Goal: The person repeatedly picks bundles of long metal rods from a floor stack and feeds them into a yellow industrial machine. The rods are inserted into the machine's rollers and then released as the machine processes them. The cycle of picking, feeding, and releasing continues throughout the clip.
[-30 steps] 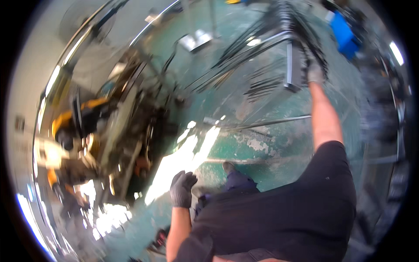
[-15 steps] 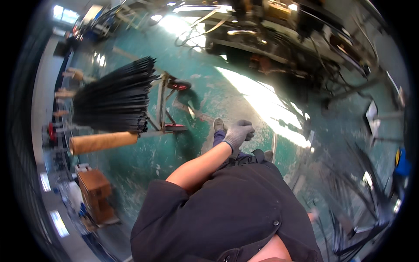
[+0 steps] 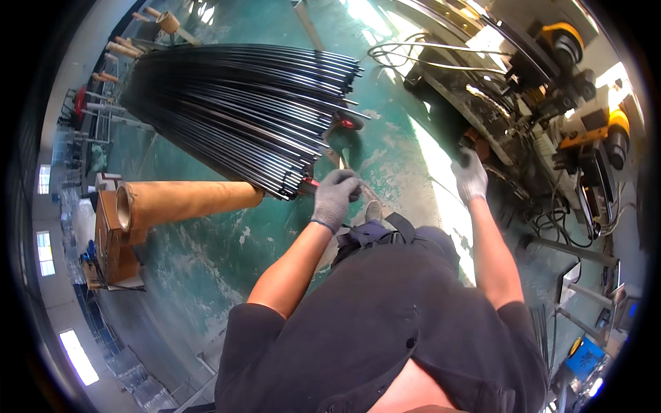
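My left hand [image 3: 335, 198], in a grey knitted glove, hangs in front of my waist with its fingers curled in and nothing visible in them. It is close to the near ends of a large bundle of long black rods [image 3: 241, 103], a gap apart as far as I can judge. My right hand [image 3: 471, 175], also gloved, is held out to the right over a sunlit strip of floor. Its thumb stands off from loosely bent fingers, and I see no thing held there. A brown cardboard tube [image 3: 193, 202] lies along the near side of the bundle.
Red-hubbed wheels [image 3: 349, 122] show under the rod bundle. Machinery with yellow-and-black parts [image 3: 617, 131] lines the right, with loose cables [image 3: 420, 51]. A brown wooden cabinet [image 3: 110, 241] stands at left. A blue box [image 3: 585, 358] is at lower right. The floor [image 3: 206, 275] is worn green.
The rods and cardboard tube now appear nearer and further right in view, and my body has moved closer to them. My right forearm and hand have swung forward into view; my left hand stays curled.
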`<state>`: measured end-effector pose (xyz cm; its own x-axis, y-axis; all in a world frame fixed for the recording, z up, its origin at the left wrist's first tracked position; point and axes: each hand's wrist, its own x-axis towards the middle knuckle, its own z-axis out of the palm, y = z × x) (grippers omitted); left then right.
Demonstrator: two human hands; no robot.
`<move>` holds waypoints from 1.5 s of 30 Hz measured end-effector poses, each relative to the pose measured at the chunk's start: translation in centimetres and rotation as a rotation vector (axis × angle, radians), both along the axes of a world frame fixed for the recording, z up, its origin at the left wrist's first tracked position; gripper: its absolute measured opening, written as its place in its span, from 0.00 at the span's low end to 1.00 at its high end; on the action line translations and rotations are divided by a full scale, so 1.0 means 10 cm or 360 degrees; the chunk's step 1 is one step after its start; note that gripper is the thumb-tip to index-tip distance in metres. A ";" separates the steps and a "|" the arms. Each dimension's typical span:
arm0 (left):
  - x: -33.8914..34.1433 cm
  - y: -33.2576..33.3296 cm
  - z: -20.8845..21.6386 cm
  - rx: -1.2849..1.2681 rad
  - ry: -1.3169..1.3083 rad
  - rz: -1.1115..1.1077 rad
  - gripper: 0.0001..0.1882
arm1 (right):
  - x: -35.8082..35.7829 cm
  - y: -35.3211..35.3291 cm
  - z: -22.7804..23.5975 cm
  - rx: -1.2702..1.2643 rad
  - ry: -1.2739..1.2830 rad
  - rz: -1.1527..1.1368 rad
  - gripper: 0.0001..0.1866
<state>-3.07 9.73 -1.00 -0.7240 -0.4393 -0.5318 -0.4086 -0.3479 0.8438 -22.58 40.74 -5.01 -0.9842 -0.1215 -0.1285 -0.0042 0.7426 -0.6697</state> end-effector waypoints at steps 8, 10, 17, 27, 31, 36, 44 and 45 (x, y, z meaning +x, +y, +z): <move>0.12 -0.57 -0.04 0.0203 0.0040 0.0553 0.13 | -0.74 -3.12 0.54 0.0078 0.0431 0.0995 0.39; 0.15 -0.51 -0.08 0.0324 0.0025 0.0662 0.14 | -0.89 -3.63 0.45 0.0243 0.0535 0.1039 0.41; -0.03 -0.53 0.18 0.0381 0.0007 0.1249 0.15 | -1.37 -4.55 0.15 0.0855 0.0617 0.1193 0.42; -0.91 -0.68 0.42 0.0394 0.0186 0.1030 0.13 | -1.76 -4.76 0.33 0.0884 0.0147 0.1702 0.12; -0.94 -0.88 0.40 0.0301 0.0128 0.1017 0.13 | -1.89 -4.82 0.51 0.0898 0.0034 0.1733 0.16; -0.80 -1.07 0.30 0.0273 0.0198 0.1003 0.12 | -1.97 -4.81 0.53 0.0651 -0.0125 0.1757 0.27; -0.46 -1.16 0.10 0.0339 0.0194 0.1028 0.11 | -1.90 -4.73 0.38 0.0067 -0.0873 0.1516 0.28; -0.43 -1.18 0.09 0.0354 0.0202 0.1031 0.11 | -1.87 -4.73 0.37 0.0045 -0.0859 0.1502 0.29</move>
<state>-7.42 -2.10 -0.05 -0.4154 -0.6942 -0.5877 0.0365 -0.6583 0.7518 -41.30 -6.59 -1.32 -0.3087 -0.7895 -0.5305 -0.2914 0.6094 -0.7373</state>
